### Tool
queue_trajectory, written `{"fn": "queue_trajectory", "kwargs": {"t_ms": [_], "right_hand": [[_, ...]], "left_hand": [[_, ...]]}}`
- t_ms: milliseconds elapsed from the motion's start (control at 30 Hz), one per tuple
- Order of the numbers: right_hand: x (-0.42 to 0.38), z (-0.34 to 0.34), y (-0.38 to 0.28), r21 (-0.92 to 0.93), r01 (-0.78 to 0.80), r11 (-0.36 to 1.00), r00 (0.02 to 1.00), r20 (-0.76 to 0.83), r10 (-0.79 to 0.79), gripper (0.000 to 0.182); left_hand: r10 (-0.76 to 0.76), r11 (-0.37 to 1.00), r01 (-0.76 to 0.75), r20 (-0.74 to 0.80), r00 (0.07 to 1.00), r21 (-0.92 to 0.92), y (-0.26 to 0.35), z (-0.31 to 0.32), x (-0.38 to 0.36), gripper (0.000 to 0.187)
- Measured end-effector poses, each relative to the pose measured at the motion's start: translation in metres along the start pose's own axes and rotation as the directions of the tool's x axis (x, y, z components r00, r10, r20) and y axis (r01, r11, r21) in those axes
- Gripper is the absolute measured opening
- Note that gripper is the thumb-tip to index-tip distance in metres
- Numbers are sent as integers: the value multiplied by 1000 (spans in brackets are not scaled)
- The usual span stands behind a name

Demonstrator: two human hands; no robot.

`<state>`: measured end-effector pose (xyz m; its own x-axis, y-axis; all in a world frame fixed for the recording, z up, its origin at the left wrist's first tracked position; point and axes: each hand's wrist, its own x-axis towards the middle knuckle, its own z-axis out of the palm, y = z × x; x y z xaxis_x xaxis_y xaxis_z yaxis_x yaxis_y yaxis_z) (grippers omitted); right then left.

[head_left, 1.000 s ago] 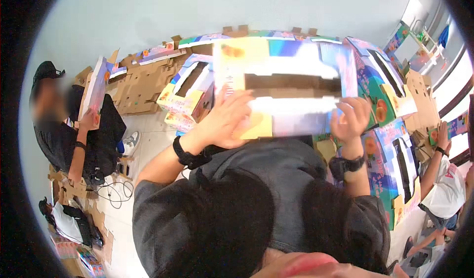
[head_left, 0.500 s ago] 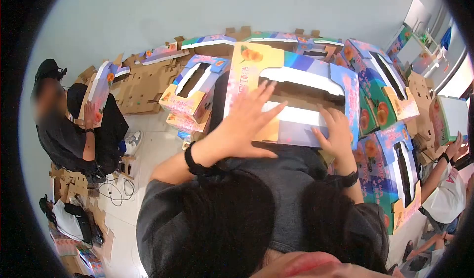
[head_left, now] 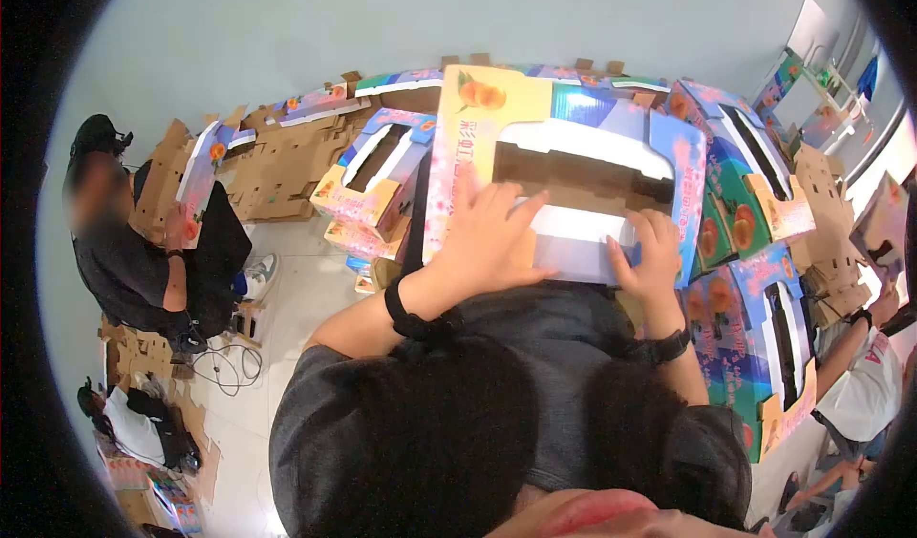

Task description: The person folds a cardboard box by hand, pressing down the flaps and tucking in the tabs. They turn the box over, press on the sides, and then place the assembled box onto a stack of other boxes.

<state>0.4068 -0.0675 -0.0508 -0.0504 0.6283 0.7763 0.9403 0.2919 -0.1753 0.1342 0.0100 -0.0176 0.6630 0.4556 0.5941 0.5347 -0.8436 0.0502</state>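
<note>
A printed cardboard box (head_left: 592, 108) with peach pictures, yellow at its left end and blue at its right, rests in front of my body. Its top has a long cut-out framed in white, and brown board shows inside. My left hand (head_left: 492, 237) lies on the near left part of the box top, fingers bent at the near edge of the opening and thumb pointing right. At the near right part, my right hand (head_left: 650, 254) touches the white near flap, thumb apart from the curled fingers. Neither hand is closed around the box.
Finished-looking boxes stand at left (head_left: 377, 170) and are stacked at right (head_left: 740, 318). Flat brown cardboard (head_left: 287, 170) lies along the wall. A seated co-worker (head_left: 124, 242) at left holds a printed piece; another person (head_left: 864, 385) at right handles a box. Cables lie on the floor.
My left hand has moved down and slightly right, its fingers now more bent. The box top has tilted up somewhat. At far right, the other person's box has turned.
</note>
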Motion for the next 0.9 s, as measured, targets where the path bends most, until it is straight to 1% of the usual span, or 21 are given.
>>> {"fn": "queue_trajectory", "kwargs": {"t_ms": [67,133,167,200,300,333,367,433,500,567,600,633,667,700,767,800,833,900], "right_hand": [[13,6,-5,-28,58,998,996,-64,-60,40],[26,14,-10,-77,111,991,983,-138,-121,37],[29,20,-10,-83,134,987,978,-149,-145,36],[30,28,-12,-88,155,984,973,-158,-168,36],[33,40,-16,-70,217,974,957,-180,-227,33],[35,38,-17,-53,238,970,953,-180,-244,32],[38,35,-17,-36,258,966,949,-179,-260,31],[51,17,-19,-25,321,947,924,-211,-318,23],[60,0,-22,-37,311,950,903,-301,-308,19],[65,-35,-30,-208,311,927,861,-353,-367,16],[67,-49,-32,-275,288,918,829,-409,-382,16],[70,-64,-36,-312,248,917,830,-419,-367,22],[75,-72,-37,-283,226,932,825,-454,-338,26],[80,-77,-38,-251,204,946,818,-488,-306,30],[87,-81,-50,-190,160,969,843,-485,-234,33],[88,-82,-53,-185,147,972,873,-437,-215,33],[89,-83,-55,-182,133,974,901,-388,-196,34],[87,-88,-51,-228,136,964,966,-187,-180,33]], "left_hand": [[-3,1000,3,0,1000,15,-10,-6,3,93],[-1,999,3,-47,999,44,-20,-6,-1,91],[0,998,4,-67,998,55,-25,-5,-4,91],[-15,998,22,-124,992,57,-34,4,-10,85],[53,976,5,-257,965,219,-46,16,-25,77],[60,972,11,-295,953,233,-47,17,-26,68],[79,970,0,-311,947,244,-48,19,-27,66],[116,965,-24,-344,932,260,-52,24,-32,62],[148,952,-35,-360,921,303,-53,29,-35,57],[190,942,-59,-380,905,331,-56,39,-38,53],[213,937,-74,-390,896,341,-62,46,-44,52],[233,933,-87,-399,887,351,-66,52,-48,50],[244,929,-92,-406,881,358,-69,57,-53,46],[241,939,-110,-394,887,326,-70,58,-54,46],[235,955,-142,-369,899,262,-72,58,-55,47],[238,959,-160,-356,904,234,-68,49,-52,47],[256,961,-189,-388,886,203,-64,42,-51,47],[283,959,-244,-451,846,145,-56,34,-53,47]]}}
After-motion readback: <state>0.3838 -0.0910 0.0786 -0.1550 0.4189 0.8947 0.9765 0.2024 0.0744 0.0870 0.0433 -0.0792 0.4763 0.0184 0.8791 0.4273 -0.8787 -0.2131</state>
